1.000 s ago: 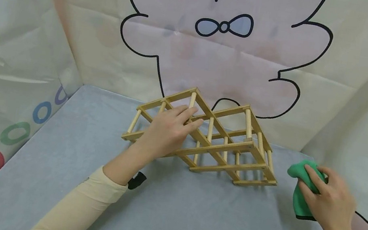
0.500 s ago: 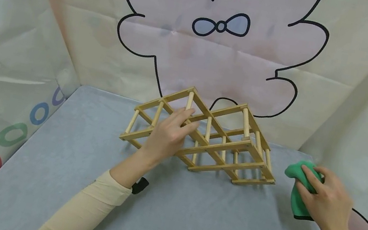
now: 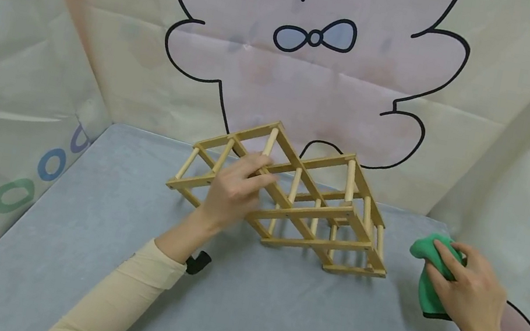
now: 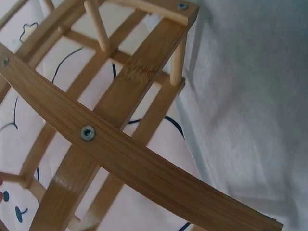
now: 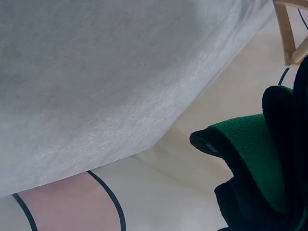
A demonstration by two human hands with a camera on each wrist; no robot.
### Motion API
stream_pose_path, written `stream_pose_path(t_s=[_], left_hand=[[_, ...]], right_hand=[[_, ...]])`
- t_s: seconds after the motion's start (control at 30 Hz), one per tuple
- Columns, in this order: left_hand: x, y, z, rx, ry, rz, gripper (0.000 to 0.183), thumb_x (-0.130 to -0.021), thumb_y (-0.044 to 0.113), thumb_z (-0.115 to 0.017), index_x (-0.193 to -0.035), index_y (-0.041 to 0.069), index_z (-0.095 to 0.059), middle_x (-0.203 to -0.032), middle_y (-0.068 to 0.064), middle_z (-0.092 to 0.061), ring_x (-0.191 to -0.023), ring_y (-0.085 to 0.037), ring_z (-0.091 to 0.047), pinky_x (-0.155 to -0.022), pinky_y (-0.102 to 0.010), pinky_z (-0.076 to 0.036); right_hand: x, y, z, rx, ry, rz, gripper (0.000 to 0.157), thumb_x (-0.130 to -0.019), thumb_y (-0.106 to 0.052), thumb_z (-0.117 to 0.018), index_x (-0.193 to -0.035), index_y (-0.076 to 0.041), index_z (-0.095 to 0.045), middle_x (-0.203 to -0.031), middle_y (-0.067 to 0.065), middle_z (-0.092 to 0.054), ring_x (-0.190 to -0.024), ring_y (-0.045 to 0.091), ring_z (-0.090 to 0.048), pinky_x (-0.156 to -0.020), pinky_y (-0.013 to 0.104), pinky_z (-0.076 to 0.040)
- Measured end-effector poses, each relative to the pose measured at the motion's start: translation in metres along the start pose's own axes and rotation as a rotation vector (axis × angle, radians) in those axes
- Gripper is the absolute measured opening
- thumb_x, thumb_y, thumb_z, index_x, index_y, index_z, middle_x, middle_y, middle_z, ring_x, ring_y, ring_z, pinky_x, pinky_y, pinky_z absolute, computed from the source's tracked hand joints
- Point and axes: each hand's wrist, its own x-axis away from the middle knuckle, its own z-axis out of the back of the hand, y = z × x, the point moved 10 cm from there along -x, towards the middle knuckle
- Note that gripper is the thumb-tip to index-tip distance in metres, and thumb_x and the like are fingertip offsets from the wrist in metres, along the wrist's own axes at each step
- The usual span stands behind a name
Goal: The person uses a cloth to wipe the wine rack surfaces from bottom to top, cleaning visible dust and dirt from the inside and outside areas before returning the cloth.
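Observation:
A lattice rack of pale wooden slats and round dowels, like a folding wine rack (image 3: 310,212), stands at the back of the blue-grey covered table. My left hand (image 3: 236,190) grips its left part, fingers bent over a slat near the upper edge. Close up in the left wrist view, a long slat (image 4: 144,169) crosses the others, with a metal screw (image 4: 87,133) at the joint. Off to the right, my right hand (image 3: 478,286) holds a bunched green cloth (image 3: 430,283) with a dark edge. That cloth's folds (image 5: 250,144) fill the right wrist view's lower right.
The table (image 3: 290,324) bears a soft blue-grey cover. Printed fabric walls with a cartoon bear rise behind it (image 3: 241,60) and at both sides. The rack's back is near the rear wall.
The rack has tipped slightly: its left end sits higher and its right end lower. My left hand has moved a little with it. The right hand keeps its hold on the cloth.

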Motion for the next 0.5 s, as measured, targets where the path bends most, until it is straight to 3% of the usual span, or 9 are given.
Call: stream_pose_path(t_s=[0.13, 0.33, 0.5], left_hand=[[-0.001, -0.011, 0.008, 0.05, 0.028, 0.005, 0.035, -0.084, -0.026, -0.056, -0.084, 0.0, -0.079, -0.098, -0.018, -0.074, -0.101, -0.04, -0.074, -0.096, -0.039, -0.06], [-0.003, -0.025, 0.022, 0.176, 0.104, -0.022, 0.032, -0.08, -0.028, -0.063, -0.082, 0.0, -0.079, -0.094, -0.02, -0.074, -0.101, -0.05, -0.072, -0.1, -0.052, -0.057], [-0.005, -0.038, 0.026, 0.22, 0.11, -0.002, 0.03, -0.083, -0.026, -0.066, -0.083, 0.001, -0.079, -0.095, -0.02, -0.075, -0.104, -0.051, -0.071, -0.106, -0.058, -0.051]], right_hand=[[0.001, -0.001, 0.002, 0.004, -0.018, 0.0, 0.07, -0.104, -0.064, -0.043, -0.11, -0.006, -0.081, -0.112, 0.025, -0.068, -0.087, 0.047, -0.064, -0.038, 0.061, -0.042], [0.004, 0.0, 0.003, 0.006, -0.019, 0.009, 0.072, -0.104, -0.065, -0.042, -0.109, -0.005, -0.081, -0.111, 0.026, -0.068, -0.086, 0.048, -0.063, -0.037, 0.059, -0.041], [0.005, 0.002, 0.004, 0.004, -0.011, -0.001, 0.069, -0.104, -0.064, -0.043, -0.11, -0.006, -0.081, -0.111, 0.025, -0.068, -0.084, 0.046, -0.063, -0.036, 0.056, -0.039]])
